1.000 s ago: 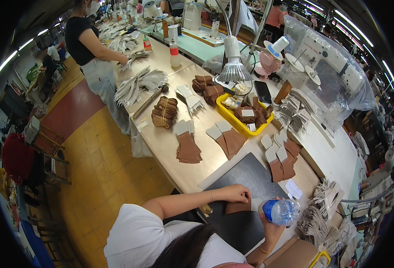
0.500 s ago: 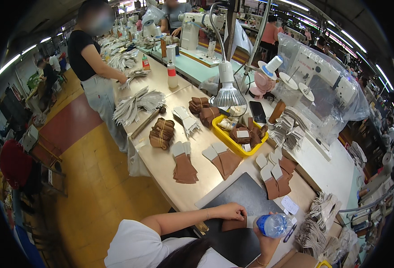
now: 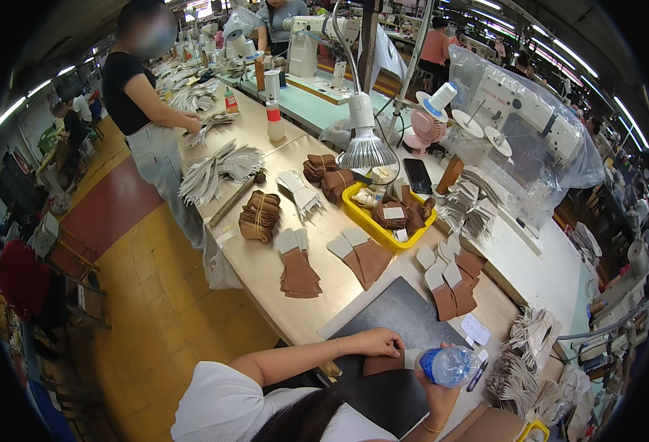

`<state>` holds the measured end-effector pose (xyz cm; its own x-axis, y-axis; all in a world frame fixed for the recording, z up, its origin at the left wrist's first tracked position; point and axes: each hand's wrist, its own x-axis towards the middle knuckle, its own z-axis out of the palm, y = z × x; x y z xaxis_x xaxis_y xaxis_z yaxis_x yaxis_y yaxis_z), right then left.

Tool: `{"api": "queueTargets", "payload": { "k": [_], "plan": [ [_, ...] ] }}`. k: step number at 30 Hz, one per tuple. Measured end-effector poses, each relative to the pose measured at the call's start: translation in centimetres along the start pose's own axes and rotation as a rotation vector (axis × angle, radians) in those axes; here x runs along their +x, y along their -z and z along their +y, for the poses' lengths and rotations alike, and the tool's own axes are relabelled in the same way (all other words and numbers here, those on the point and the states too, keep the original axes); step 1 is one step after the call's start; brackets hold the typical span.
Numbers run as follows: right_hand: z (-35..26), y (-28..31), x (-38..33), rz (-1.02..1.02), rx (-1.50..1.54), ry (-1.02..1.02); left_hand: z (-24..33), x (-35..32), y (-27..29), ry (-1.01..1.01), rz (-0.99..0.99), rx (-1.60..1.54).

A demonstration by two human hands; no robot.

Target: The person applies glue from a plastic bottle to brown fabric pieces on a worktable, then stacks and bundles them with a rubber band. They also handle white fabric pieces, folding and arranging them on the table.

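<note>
Partly hidden, right fingers (image 3: pixel 423 379) clamp bottle (image 3: pixel 450 366); left fingers (image 3: pixel 396 343) at brown piece (image 3: pixel 383 365), grip unclear.

Three bottles (image 3: pixel 446 366), one phone (image 3: pixel 417 176), one pink fan (image 3: pixel 426 127), one black mat (image 3: pixel 413 311)

my one head-worn fisheye, angled down along the long, smooth tan worktable (image 3: pixel 318 221), bare left hand (image 3: pixel 380 342) and bare right hand (image 3: pixel 438 393) close below, slim white tube lights (image 3: pixel 629 122) far off
</note>
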<state>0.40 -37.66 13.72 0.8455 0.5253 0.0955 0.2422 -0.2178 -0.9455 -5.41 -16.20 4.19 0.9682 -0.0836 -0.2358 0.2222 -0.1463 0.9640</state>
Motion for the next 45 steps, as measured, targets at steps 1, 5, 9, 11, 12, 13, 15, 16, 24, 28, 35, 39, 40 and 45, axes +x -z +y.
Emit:
{"api": "queueTargets", "payload": {
  "k": [1, 5, 9, 11, 12, 13, 15, 16, 24, 28, 35, 39, 40, 45],
  "plan": [
    [0.0, 0.0, 0.0, -0.002, 0.002, -0.007, 0.1, -0.1, 0.0, -0.003, 0.006, -0.013],
    [-0.5, -0.2, 0.0, -0.005, 0.050, -0.030, 0.3, -0.2, 0.2, -0.020, 0.004, 0.011],
    [-0.1, 0.0, -0.3, 0.005, 0.093, -0.028, 0.5, -0.2, 0.1, 0.015, -0.001, -0.019],
    [0.0, 0.2, -0.2, -0.011, -0.024, 0.002, -0.1, 0.0, 0.0, 0.011, 0.004, -0.006],
    [0.0, 0.3, -0.1, -0.015, -0.082, 0.016, -0.1, 0.1, 0.1, -0.003, 0.002, 0.011],
    [0.2, 0.3, -0.2, -0.010, -0.047, 0.005, -0.2, 0.1, 0.1, -0.018, 0.001, 0.028],
    [0.5, 0.2, -0.2, 0.000, 0.024, -0.017, -0.1, 0.1, 0.0, -0.023, -0.002, 0.038],
    [0.5, 0.2, -0.2, -0.009, 0.007, -0.003, 0.0, 0.0, 0.0, -0.026, -0.002, 0.044],
    [0.6, 0.0, -0.2, -0.016, 0.032, 0.017, 0.6, -0.3, 0.1, -0.005, 0.009, 0.035],
    [0.6, 0.1, -0.2, -0.008, 0.038, 0.003, 0.3, -0.2, 0.0, -0.024, 0.019, 0.025],
    [0.0, 0.2, -0.1, -0.015, -0.019, 0.013, 0.6, -0.2, 0.1, -0.014, 0.030, 0.024],
    [0.0, 0.2, -0.1, -0.038, -0.089, 0.048, 0.2, -0.1, 0.1, -0.016, 0.022, 0.022],
    [-0.1, 0.2, -0.1, -0.042, -0.091, 0.049, 0.0, -0.1, 0.1, -0.024, 0.021, 0.025],
    [-0.4, 0.0, -0.1, -0.031, -0.017, 0.007, 0.0, 0.0, 0.1, -0.022, 0.016, 0.025]
  ]
}}
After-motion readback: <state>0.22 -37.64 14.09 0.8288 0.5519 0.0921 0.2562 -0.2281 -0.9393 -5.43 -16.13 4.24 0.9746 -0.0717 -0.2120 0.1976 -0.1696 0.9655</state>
